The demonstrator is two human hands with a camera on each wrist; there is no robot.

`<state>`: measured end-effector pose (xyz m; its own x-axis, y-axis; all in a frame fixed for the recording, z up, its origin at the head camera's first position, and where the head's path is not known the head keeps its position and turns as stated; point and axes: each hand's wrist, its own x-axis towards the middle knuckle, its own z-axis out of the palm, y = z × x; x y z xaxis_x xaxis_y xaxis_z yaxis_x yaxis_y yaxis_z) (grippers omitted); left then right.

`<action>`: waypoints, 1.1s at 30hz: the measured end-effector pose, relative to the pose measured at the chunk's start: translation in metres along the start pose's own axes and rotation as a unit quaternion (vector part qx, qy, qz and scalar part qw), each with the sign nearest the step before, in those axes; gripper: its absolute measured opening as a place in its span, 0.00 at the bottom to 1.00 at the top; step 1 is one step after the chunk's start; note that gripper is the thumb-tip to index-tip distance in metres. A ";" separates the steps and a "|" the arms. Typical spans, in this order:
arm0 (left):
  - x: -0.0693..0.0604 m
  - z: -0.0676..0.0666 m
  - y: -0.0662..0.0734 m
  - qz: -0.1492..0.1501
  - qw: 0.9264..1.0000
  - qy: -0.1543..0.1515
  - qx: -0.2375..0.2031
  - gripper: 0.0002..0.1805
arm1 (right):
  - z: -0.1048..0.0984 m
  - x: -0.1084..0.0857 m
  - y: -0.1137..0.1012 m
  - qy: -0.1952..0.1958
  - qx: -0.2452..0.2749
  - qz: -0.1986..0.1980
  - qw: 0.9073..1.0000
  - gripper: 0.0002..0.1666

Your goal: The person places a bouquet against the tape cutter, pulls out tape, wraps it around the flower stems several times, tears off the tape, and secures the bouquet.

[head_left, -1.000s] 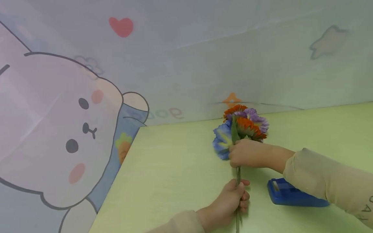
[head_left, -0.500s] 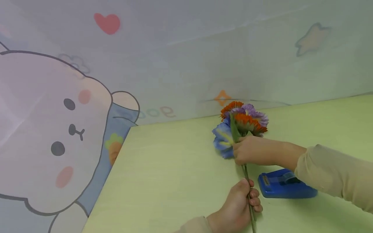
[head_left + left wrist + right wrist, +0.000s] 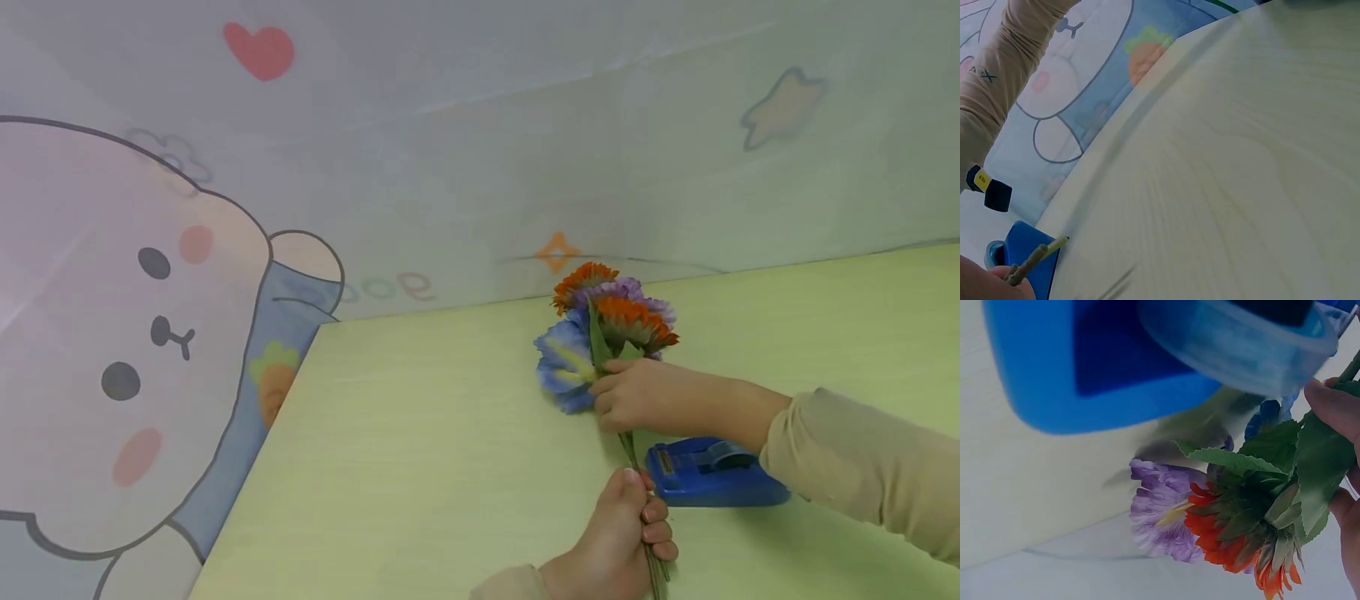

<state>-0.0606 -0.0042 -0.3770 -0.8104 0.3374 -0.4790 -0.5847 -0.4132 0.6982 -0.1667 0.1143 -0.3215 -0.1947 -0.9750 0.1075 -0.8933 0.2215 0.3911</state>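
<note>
Head view: left hand (image 3: 618, 533) and right hand (image 3: 648, 396) grasp flowers (image 3: 626, 321) beside a blue tape dispenser (image 3: 712, 485).

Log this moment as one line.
left hand: grips stems | right hand: holds stems below flowers | blue tape dispenser: on table

We lose stems (image 3: 631, 452) inside left hand (image 3: 618, 533); some ends cut at head view's near edge. Right hand (image 3: 645, 396) covers stem tops. Orange blooms (image 3: 630, 319) half hide purple flowers (image 3: 615, 289). Blue tape dispenser (image 3: 720, 485) partly behind right forearm; right wrist view: blurred, cropped. We cannot read yellow label (image 3: 982, 180): too small.
</note>
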 end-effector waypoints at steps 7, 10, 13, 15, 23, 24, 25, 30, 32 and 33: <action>-0.003 0.000 -0.003 0.015 1.000 0.021 -0.001 0.14 | 0.000 -0.002 -0.005 -0.013 -0.015 -0.002 1.000 0.18; -0.003 0.000 -0.001 0.012 1.000 0.023 -0.002 0.14 | -0.006 -0.006 -0.006 -0.034 -0.022 0.006 0.999 0.22; -0.004 0.000 0.000 0.012 1.000 0.029 0.000 0.13 | -0.012 -0.014 -0.007 -0.036 -0.003 0.021 0.999 0.33; -0.004 0.000 0.000 0.015 0.999 0.032 0.003 0.13 | -0.017 -0.021 -0.008 -0.007 0.012 0.028 0.999 0.37; -0.005 0.003 -0.001 0.024 0.999 0.041 -0.001 0.14 | -0.026 -0.038 -0.023 0.082 0.114 0.136 0.981 0.18; -0.005 0.004 -0.001 0.024 0.999 0.043 -0.002 0.14 | -0.027 -0.039 -0.025 0.064 0.145 0.165 0.974 0.17; -0.005 0.004 -0.001 0.026 0.999 0.045 -0.002 0.14 | -0.027 -0.041 -0.028 0.046 0.175 0.193 0.964 0.17; -0.007 0.007 -0.002 0.030 0.998 0.047 -0.004 0.13 | -0.027 -0.049 -0.036 -0.015 0.283 0.295 0.912 0.10; -0.008 0.008 -0.003 0.031 0.998 0.048 -0.005 0.13 | -0.025 -0.052 -0.037 -0.012 0.304 0.314 0.899 0.09; -0.008 0.009 -0.002 0.032 0.998 0.048 -0.006 0.13 | -0.024 -0.053 -0.036 -0.008 0.311 0.319 0.895 0.08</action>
<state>-0.0523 0.0014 -0.3703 -0.8459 0.2277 -0.4822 -0.5311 -0.4415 0.7232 -0.1142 0.1580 -0.3191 -0.7475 -0.6547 0.1119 -0.6495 0.6851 -0.3298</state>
